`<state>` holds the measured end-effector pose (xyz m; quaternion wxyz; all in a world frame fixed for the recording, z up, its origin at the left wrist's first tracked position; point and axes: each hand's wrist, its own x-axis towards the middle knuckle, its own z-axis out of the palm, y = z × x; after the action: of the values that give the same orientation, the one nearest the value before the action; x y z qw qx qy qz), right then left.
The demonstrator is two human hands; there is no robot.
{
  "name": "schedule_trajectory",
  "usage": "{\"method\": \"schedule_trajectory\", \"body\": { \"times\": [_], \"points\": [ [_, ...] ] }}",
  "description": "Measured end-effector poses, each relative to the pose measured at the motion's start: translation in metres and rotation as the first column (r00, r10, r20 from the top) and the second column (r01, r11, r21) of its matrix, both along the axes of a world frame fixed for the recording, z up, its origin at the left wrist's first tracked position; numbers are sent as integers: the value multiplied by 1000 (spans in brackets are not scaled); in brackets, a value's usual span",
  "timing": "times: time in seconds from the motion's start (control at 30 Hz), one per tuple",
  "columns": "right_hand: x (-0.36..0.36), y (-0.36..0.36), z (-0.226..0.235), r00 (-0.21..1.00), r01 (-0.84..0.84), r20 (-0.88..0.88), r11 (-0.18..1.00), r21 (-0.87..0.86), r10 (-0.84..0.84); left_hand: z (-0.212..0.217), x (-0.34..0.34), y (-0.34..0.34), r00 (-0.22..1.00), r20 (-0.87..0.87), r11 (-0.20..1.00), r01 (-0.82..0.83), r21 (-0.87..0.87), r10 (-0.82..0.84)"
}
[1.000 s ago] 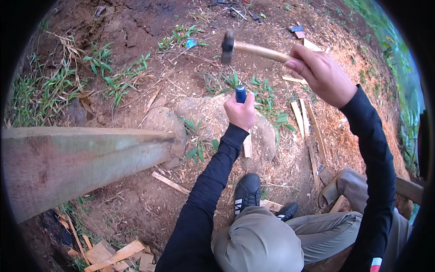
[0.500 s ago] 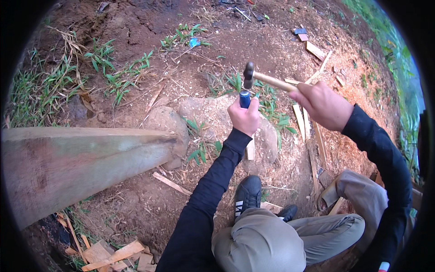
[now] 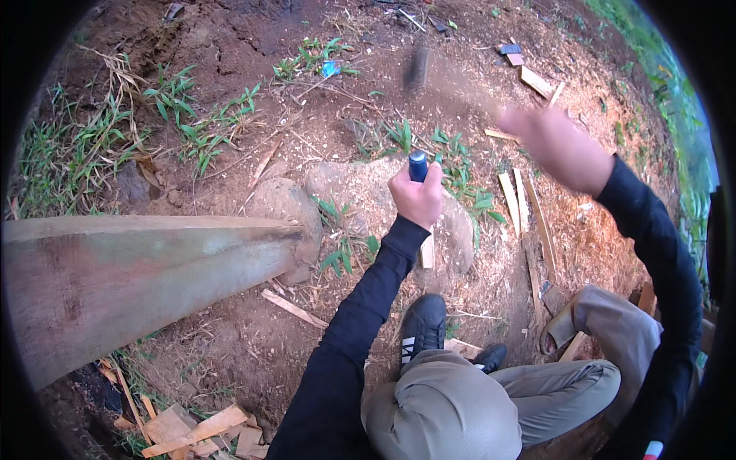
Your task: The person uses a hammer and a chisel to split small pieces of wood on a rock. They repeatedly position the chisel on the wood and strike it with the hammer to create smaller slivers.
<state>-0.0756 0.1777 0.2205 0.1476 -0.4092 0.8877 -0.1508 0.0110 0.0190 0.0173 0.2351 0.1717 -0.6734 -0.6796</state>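
Observation:
My left hand [image 3: 418, 201] is closed around the upright blue handle of a chisel [image 3: 417, 167], whose rounded top sticks out above my fist. The chisel's lower part is hidden by my hand. Over to the right, my right hand [image 3: 563, 152] grips the wooden handle of a hammer [image 3: 418, 69]. The hammer is raised and smeared by motion, its dark head beyond the chisel's top and apart from it. Beneath my left wrist, a pale strip of wood [image 3: 427, 251] shows in front of a flat stone [image 3: 458, 238].
A thick wooden beam [image 3: 153, 280] runs in from the left, its end by a rounded stone [image 3: 280, 203]. Wood offcuts [image 3: 199, 433] lie at lower left, thin strips [image 3: 540, 222] at right. Another person's trousered leg [image 3: 617, 322] is near my knees [image 3: 445, 406].
The hammer has lifted away from the chisel's top, and my right hand has moved up and to the right. My left hand stays nearly in place on the chisel.

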Motion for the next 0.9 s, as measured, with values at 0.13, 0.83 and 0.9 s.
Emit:
{"method": "schedule_trajectory", "body": {
  "times": [0.13, 0.83, 0.9],
  "points": [
    [-14, 0, 7, 974, -89, -215, 994, -61, 74, 12, 3, -2, 1000, -23, 1000, -9, 15, 10],
    [-11, -6, 25, 917, 307, 278, 951, -37, -286, 6, 1, -4, 999, 1, 996, 33, 80, -33],
    [-9, -6, 43, 855, 403, 412, 904, -145, -315, 4, -3, -7, 999, 27, 995, 43, 95, -45]
  ]
}}
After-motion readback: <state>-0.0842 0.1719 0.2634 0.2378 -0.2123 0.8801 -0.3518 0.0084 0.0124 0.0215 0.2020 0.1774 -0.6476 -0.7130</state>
